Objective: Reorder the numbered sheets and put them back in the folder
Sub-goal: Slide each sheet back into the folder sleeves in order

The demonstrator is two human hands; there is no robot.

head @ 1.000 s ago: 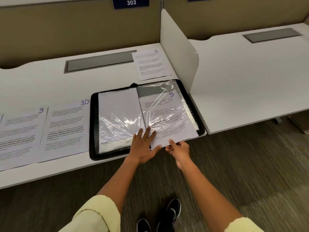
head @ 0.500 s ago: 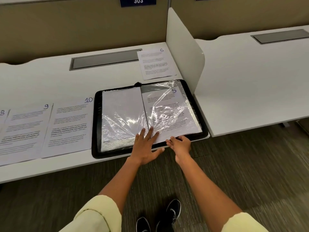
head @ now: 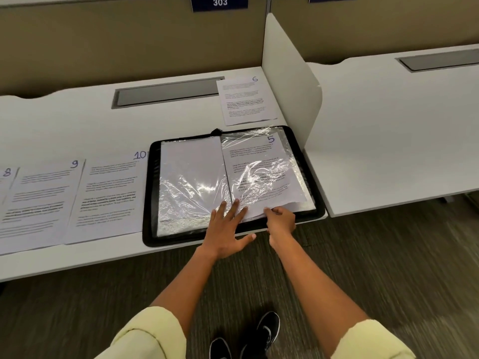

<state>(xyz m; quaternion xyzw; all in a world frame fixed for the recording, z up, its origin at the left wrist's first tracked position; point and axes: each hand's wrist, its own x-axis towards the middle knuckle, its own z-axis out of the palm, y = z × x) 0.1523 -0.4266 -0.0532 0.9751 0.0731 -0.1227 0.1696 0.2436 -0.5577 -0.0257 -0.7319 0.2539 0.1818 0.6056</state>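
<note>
A black folder [head: 149, 193] with clear plastic sleeves lies open at the desk's front edge. The sheet numbered 5 [head: 256, 167] sits inside the right-hand sleeve, its bottom edge slightly out. My left hand [head: 225, 226] lies flat with spread fingers on the sleeve near the spine. My right hand [head: 281, 220] pinches the bottom edge of sheet 5. Sheet 6 [head: 245, 101] lies behind the folder. Sheets 10 [head: 108, 198], 9 [head: 39, 203] and 8 [head: 6, 174] lie in a row to the left.
A white divider panel [head: 287, 81] stands right of the folder, with a second desk [head: 388, 130] beyond it. A grey cable hatch [head: 166, 94] is set in the desk behind. My shoes [head: 259, 335] are on the carpet below.
Sheet 5 has slid further up into the right sleeve, pushed by my right hand. My left hand has stayed flat on the sleeve. The view shifted slightly left.
</note>
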